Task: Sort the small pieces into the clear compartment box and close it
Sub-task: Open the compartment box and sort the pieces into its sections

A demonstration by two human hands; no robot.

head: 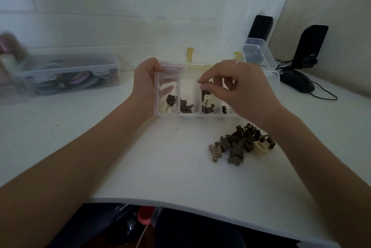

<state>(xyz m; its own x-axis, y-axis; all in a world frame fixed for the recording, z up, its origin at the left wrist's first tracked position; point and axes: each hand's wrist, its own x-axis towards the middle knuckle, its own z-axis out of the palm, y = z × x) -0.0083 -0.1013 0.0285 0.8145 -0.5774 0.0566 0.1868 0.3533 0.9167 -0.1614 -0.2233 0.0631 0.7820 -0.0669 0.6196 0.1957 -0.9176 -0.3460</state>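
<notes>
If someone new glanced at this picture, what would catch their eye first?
Probably the two hands at the clear compartment box in the middle of the white table: the left hand grips its left end, while the right hand hovers over the third compartment. Next, the pile of small brown and cream pieces just in front, under the right wrist.

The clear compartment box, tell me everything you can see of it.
The compartment box is clear plastic, open, its lid raised behind with yellowish latches. Narrow side-by-side compartments hold a few dark and cream pieces each. It sits on the white table. The left hand grips its left end; the right hand hovers over its right side.
</notes>
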